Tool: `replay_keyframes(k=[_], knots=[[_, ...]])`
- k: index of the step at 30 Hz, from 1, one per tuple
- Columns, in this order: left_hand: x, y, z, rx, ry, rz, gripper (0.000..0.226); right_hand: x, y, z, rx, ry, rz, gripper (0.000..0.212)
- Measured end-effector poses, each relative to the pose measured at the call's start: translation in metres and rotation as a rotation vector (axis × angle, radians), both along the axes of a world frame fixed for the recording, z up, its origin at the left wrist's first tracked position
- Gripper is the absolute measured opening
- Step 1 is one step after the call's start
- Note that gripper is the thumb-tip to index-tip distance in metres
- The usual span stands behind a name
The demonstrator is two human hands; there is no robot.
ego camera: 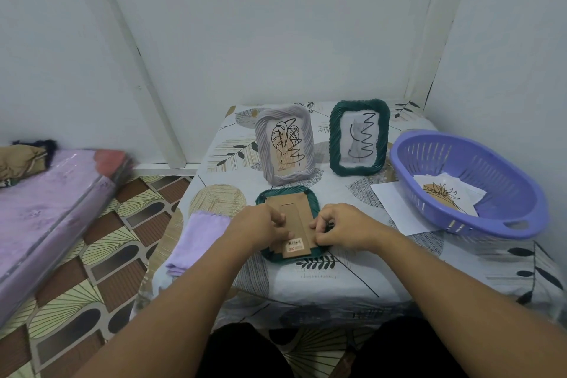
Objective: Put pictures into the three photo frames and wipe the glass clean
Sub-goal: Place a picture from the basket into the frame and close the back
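Working at the cardboard back [290, 222] of a green frame [310, 196] lying face down near the table's front edge, both hands are on it. The left hand [260, 225] rests curled on the back's left side, fingertips pressing or pinching the board near the stand flap. The right hand [343, 227] pinches at the frame's right edge, apparently at a small tab or clip, though that is too small to tell. Whether a picture is already inside this frame is hidden.

Behind it, two frames stand upright, side by side and apart: a grey frame [285, 144] showing a leaf print, and a second green frame [359, 136] showing a pale figure. Both have black scribbles across the glass, so I judge the pictures are in but the wiping is not yet done on them.

A lilac cloth [199, 239] lies folded at the table's left, beside the left wrist, untouched. To the right, a purple basket [478, 159] holds a spare print [441, 198] and rests partly on white paper [392, 202].

By my reading, the loading is about two thirds done; closing this third frame and cleaning all three glasses remain.
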State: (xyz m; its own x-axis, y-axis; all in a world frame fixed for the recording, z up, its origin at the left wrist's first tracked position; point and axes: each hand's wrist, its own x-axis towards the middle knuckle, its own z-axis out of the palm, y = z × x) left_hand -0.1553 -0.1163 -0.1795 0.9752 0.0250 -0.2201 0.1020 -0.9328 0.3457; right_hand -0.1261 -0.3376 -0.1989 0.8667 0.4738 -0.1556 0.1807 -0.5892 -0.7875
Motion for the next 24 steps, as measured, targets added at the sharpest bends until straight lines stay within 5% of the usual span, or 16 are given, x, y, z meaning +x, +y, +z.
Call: replay_keyframes(k=[10,18,24], knots=[[-0.008,0.001,-0.001,-0.107,-0.092,0.026,0.048,0.003,0.005,0.003,0.080,-0.154,-0.293,0.004],[-0.016,0.009,-0.007,-0.045,-0.153,0.236,0.040,0.005,0.006,0.005,-0.011,0.085,-0.408,0.036],[-0.014,0.004,-0.007,-0.075,-0.136,0.251,0.025,0.005,0.015,0.008,0.210,0.337,-0.500,0.027]])
